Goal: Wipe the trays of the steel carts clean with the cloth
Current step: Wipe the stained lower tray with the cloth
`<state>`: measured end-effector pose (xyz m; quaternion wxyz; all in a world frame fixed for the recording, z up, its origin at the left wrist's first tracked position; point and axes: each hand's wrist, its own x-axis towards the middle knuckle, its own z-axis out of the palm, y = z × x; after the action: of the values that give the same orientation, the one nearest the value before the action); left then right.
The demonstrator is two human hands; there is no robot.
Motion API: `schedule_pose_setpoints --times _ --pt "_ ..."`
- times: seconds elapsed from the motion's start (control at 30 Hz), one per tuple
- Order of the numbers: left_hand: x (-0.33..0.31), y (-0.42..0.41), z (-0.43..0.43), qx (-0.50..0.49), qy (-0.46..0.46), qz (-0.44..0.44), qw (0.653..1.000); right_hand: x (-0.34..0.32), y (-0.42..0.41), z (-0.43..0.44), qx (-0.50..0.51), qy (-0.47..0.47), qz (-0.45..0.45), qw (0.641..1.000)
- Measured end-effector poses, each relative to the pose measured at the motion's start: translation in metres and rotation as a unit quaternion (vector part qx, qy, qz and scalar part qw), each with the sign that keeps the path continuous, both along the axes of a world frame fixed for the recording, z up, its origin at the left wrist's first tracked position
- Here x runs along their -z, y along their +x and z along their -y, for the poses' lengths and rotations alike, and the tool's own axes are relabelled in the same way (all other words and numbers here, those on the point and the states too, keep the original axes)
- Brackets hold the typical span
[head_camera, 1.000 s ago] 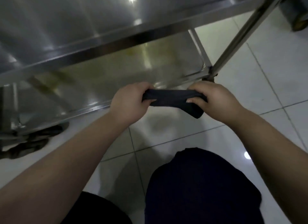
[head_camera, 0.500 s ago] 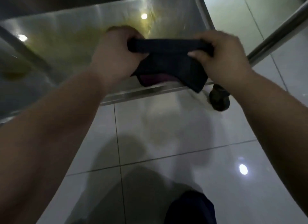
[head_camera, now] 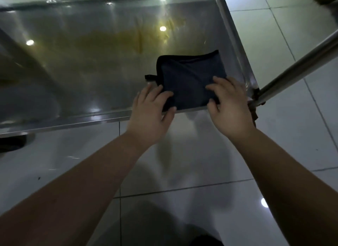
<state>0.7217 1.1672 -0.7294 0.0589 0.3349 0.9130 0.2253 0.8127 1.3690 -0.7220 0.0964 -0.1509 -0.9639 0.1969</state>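
Note:
A dark blue folded cloth [head_camera: 190, 75] lies flat in the near right corner of the low steel tray [head_camera: 76, 77]. Yellowish smears [head_camera: 131, 38] run across the tray's middle and far side. My left hand [head_camera: 151, 112] rests with spread fingers on the cloth's near left edge. My right hand [head_camera: 228, 103] presses its fingertips on the cloth's near right part. Neither hand is closed around the cloth; both lie on top of it.
A slanted steel cart post [head_camera: 296, 68] rises from the tray's near right corner. White glossy floor tiles [head_camera: 201, 163] surround the cart. A dark caster [head_camera: 12, 143] shows at the left under the tray rim. My dark trouser leg [head_camera: 164, 227] is at the bottom.
The cloth went from being held stretched between both fists above the tray to lying flat on the tray. Both hands have opened and rest on it. The view has dropped closer to the lower tray.

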Motion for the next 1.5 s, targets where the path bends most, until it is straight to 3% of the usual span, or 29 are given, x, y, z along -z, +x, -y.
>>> schedule_pose_setpoints --times 0.1,0.2,0.33,0.43,0.67,1.07,1.3,1.5 --pt "-0.002 -0.032 -0.003 -0.033 -0.012 0.024 0.999 -0.006 -0.029 0.004 -0.033 -0.03 -0.052 0.998" --pt "0.004 -0.072 -0.006 -0.097 -0.1 0.013 0.99 0.0 -0.072 0.017 -0.006 -0.02 0.071 0.997" --pt "0.018 -0.107 -0.012 -0.134 -0.167 -0.02 0.977 0.025 -0.113 0.032 0.025 0.089 0.199 0.976" --pt "0.03 -0.109 -0.019 -0.125 -0.196 -0.034 0.972 0.035 -0.108 0.031 0.022 0.102 0.2 0.974" --pt "0.04 -0.108 -0.018 -0.127 -0.167 -0.055 0.976 0.04 -0.088 0.024 0.027 0.111 0.218 0.969" --pt "0.043 -0.108 -0.02 -0.15 -0.162 -0.039 0.975 0.034 -0.252 -0.039 0.009 0.087 0.223 0.971" --pt "0.041 -0.109 -0.02 -0.148 -0.165 -0.04 0.974 0.032 -0.218 -0.028 0.023 0.074 0.23 0.97" --pt "0.043 -0.109 -0.019 -0.151 -0.164 -0.052 0.973 0.035 -0.124 0.009 0.021 0.076 0.204 0.976"
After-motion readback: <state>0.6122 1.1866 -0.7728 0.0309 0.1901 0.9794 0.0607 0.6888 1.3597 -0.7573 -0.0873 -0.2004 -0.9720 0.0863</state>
